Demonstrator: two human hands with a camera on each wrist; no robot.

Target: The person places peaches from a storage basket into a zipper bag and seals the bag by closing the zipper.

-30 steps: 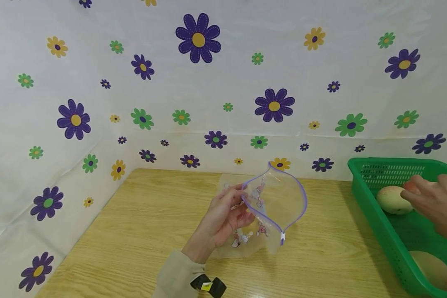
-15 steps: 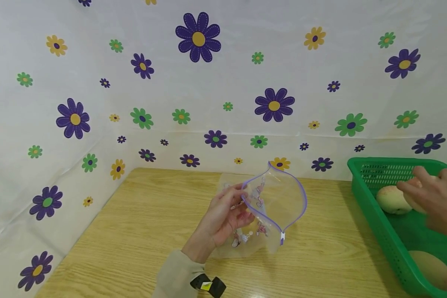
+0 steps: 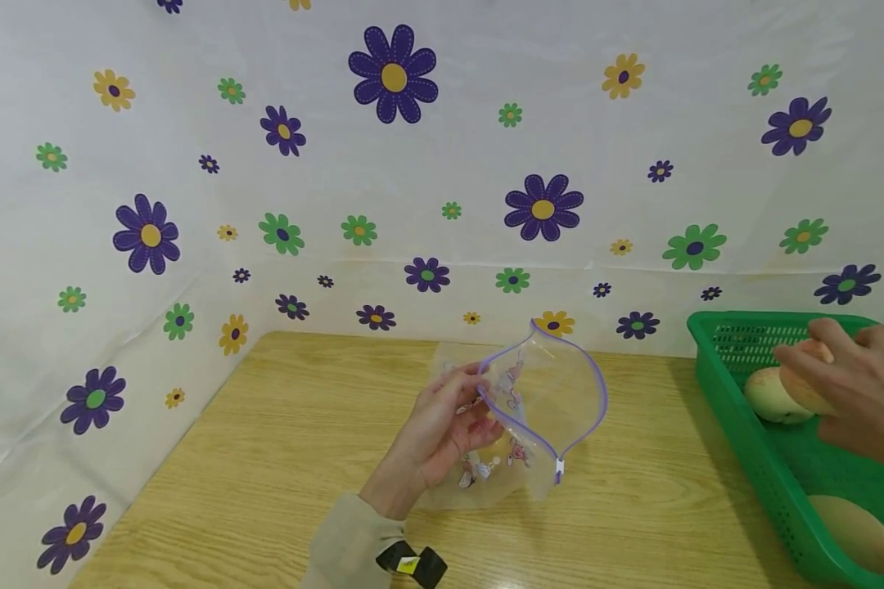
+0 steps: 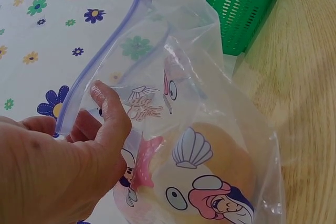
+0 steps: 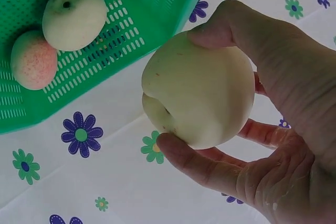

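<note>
My left hand [image 3: 442, 433] pinches one side of a clear zip bag [image 3: 516, 429] by its purple-edged mouth, which gapes wide. A white slider [image 3: 559, 467] sits at the near end of that mouth. In the left wrist view, a round, peach-coloured fruit [image 4: 231, 156] shows through the printed plastic, low in the bag. Over the green basket [image 3: 751, 474], my right hand [image 3: 865, 393] grips a peach [image 5: 199, 93], thumb on one side and fingers on the other. The palm side of this peach is hidden in the head view.
Inside the basket, a pale peach [image 3: 773, 394] lies toward the back and another [image 3: 854, 536] near the front. The right wrist view also shows a pinkish peach [image 5: 34, 60] there. A flower-print sheet [image 3: 442, 164] stands behind the wooden table [image 3: 265, 458].
My right hand has moved slightly left and up with the peach, which now overlaps the pale one at the back. The left hand and bag stay in place.
</note>
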